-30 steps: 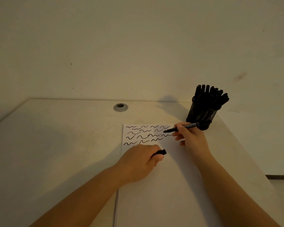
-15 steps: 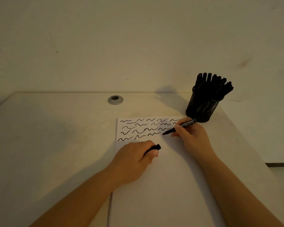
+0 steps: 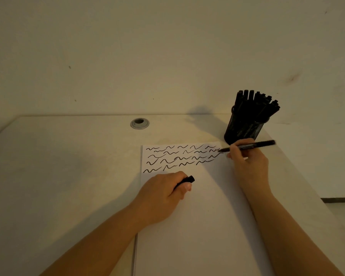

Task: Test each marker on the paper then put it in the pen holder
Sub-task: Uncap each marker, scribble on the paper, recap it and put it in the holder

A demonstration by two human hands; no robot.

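The person sits at a pale table [image 3: 68, 176] with a white sheet of paper [image 3: 197, 226] in front of them. The right hand [image 3: 247, 164] pinches an uncapped black marker [image 3: 249, 146] between thumb and fingers, with the tip lying at the right end of the wavy lines [image 3: 179, 158] near the top edge of the paper. I cannot tell for sure if the tip touches the sheet or hangs just above it. The left hand [image 3: 163, 194] rests on the paper below the lines, its fingers curled around a small black cap [image 3: 186, 181], which sticks out of the fist.

About progress, I judge the task is far along. Five rows of squiggles already fill the top of the paper, and the black mesh pen holder [image 3: 244, 130], which stands just beyond the right hand at the far right part of the table, is packed with many black markers [image 3: 255, 102] standing upright. No other loose marker shows on the table, so this one may be the last, though the view does not cover everything.

What is left for this marker, as I see it: finish the test stroke, press the cap back on, and drop it in the holder with the others. A round grey cable hole [image 3: 139, 123] sits in the table farther back, away from the work.
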